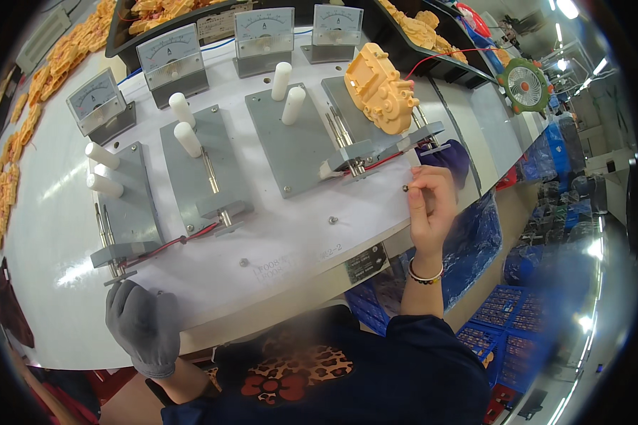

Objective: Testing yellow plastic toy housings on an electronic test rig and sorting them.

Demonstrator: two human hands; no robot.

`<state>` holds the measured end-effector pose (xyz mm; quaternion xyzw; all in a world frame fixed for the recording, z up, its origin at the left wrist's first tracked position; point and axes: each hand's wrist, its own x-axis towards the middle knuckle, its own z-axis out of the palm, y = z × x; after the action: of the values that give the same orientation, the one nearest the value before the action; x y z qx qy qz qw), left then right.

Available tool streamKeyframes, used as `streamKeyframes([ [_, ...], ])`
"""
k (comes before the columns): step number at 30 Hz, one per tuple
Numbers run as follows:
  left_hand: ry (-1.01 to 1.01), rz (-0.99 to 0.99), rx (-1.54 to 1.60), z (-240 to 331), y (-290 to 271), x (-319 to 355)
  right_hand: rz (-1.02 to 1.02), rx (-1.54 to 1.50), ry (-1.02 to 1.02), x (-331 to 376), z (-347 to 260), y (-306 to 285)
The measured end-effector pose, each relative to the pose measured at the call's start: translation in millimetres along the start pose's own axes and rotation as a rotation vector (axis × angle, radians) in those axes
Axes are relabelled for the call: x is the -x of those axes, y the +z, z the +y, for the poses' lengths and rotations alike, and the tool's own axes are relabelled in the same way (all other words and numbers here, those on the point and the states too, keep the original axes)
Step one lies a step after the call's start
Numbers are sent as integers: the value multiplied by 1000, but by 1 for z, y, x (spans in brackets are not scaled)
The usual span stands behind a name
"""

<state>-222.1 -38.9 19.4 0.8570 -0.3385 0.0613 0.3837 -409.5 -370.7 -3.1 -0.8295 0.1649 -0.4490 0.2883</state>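
A: Okay, right hand [429, 202]?
B: Bare, grip pinched shut on a small dark pin [406, 188], held just over the white bench [57, 234] edge, at 3 o'clock of centre.
A: Left hand [143, 324]?
B: Grey-gloved, laid on the bench's near edge at 7 o'clock; fingers curled, nothing seen held, whether closed cannot be told.
A: Nearby?
B: An orange moulded housing [380, 86] is seated on the rightmost grey fixture plate [376, 120] at 1 o'clock, above the pin. Three more grey plates with white pegs [293, 105] are spread leftward. Four analogue meters [264, 32] are lined up behind, at 11 to 12 o'clock.
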Motion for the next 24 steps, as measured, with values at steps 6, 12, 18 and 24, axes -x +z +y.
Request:
streamKeyframes([
  [6,329,219,-162,12,-14,5,-18,-140,94,-14,-11,-4],
  [12,894,-36,-375,101,-60,-57,-59,-547,240,-37,-17,4],
  [18,1035,-83,-205,149,35,-195,2,-742,132,-30,-13,4],
  [24,1161,-735,-557,171,135,-262,42,-619,82,-30,-15,8],
])
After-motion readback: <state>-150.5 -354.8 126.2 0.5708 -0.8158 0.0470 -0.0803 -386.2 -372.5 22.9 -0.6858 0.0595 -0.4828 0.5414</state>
